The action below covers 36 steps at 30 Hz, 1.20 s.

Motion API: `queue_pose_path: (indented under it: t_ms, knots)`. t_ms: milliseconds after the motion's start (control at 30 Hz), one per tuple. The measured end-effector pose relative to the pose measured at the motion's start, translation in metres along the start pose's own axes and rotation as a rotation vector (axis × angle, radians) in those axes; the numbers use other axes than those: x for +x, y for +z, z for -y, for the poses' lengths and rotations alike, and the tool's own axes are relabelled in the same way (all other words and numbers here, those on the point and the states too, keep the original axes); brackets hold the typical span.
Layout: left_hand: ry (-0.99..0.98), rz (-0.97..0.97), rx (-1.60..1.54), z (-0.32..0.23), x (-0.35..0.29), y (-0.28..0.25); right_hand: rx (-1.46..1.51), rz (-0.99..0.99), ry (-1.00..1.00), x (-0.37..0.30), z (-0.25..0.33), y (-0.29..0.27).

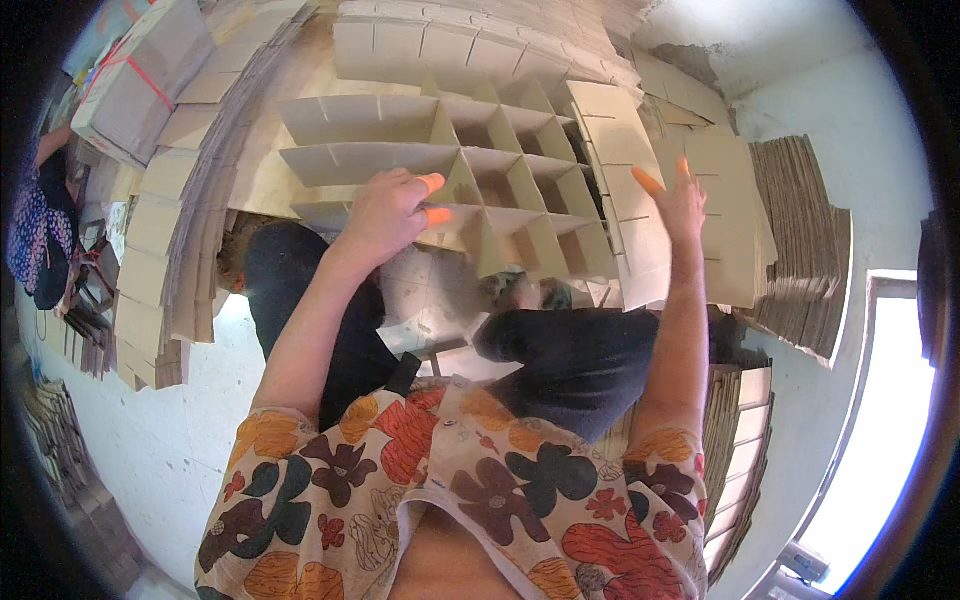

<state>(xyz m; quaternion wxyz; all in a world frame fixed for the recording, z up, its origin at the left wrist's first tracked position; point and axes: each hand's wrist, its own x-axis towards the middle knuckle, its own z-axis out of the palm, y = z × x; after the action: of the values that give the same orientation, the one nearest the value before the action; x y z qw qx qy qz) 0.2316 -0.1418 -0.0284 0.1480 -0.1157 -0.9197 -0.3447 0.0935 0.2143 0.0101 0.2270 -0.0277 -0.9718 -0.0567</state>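
A grid of interlocked cardboard dividers (487, 176) stands in front of me, its long strips reaching out to the left. My left hand (392, 212) is at the nearest long strip, fingers curled around its upper edge, with orange finger covers on two fingertips. To the right of the grid lies a slotted cardboard strip (622, 150), tilted and reaching toward me. Over its right edge is my right hand (682, 205), thumb and forefinger spread apart, also with orange covers. Its other fingers are partly hidden.
Stacks of slotted cardboard (165, 240) stand on the left, with a strapped carton (140, 85) beyond. More stacked strips (480, 50) lie behind the grid. Cardboard sheets (800, 230) are piled against the right wall. Another person's patterned clothing (40, 225) shows at far left.
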Motion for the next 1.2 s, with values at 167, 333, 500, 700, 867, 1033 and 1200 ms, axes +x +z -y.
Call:
queue_pose_path:
  t_ms: [167, 333, 500, 700, 867, 1033, 1200]
  knots:
    - [-0.024, 0.030, 0.064, 0.009, -0.002, -0.004, 0.770, 0.649, 0.193, 0.007, -0.067, 0.028]
    - [-0.049, 0.027, 0.060, 0.009, -0.003, -0.006, 1.026, 0.656, 0.421, 0.011, -0.085, 0.031]
    - [-0.120, 0.031, 0.002, 0.011, -0.006, -0.012, 1.313, 0.505, 0.561, 0.014, -0.078, -0.004]
    - [-0.028, -0.029, 0.038, 0.023, -0.017, -0.033, 1.184, 0.114, 0.234, 0.015, -0.031, -0.099]
    - [-0.005, 0.007, 0.104, 0.045, -0.031, -0.028, 1.154, 0.215, -0.134, -0.022, 0.091, -0.131]
    - [0.061, -0.036, 0.082, 0.049, -0.026, -0.015, 1.175, 0.279, -0.278, -0.044, 0.160, -0.102]
    - [0.069, -0.085, 0.126, 0.045, -0.030, -0.018, 1.049, 0.269, -0.443, -0.042, 0.190, -0.092]
